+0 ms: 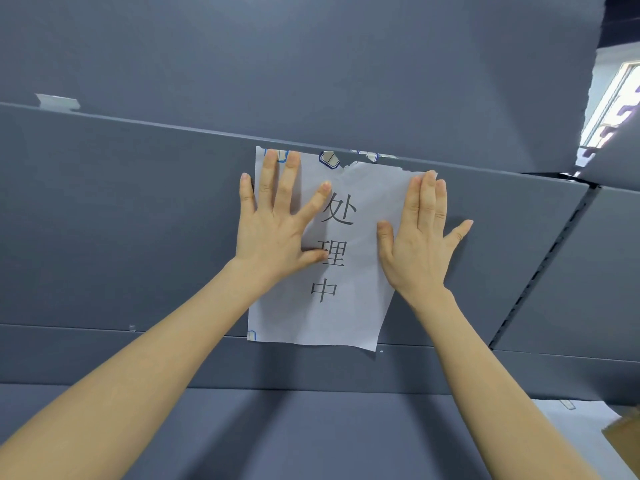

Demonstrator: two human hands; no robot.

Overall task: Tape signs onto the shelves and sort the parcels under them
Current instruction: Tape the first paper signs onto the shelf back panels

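A white paper sign (343,317) with three black printed characters lies flat against the grey back panel of the shelf (121,220). Its top edge is torn near the middle, and pieces of blue-edged tape (329,159) sit along that edge. A further bit of tape (251,336) shows at the lower left corner. My left hand (277,220) presses flat on the sign's upper left part, fingers spread and straight. My right hand (420,233) presses flat on the sign's right edge, its little finger on the grey panel.
A grey shelf board (311,427) runs below the sign. A perforated upright (543,271) divides this bay from the one to the right. A brown cardboard parcel corner (623,441) shows at the lower right. A strip of tape (57,101) sticks at the upper left.
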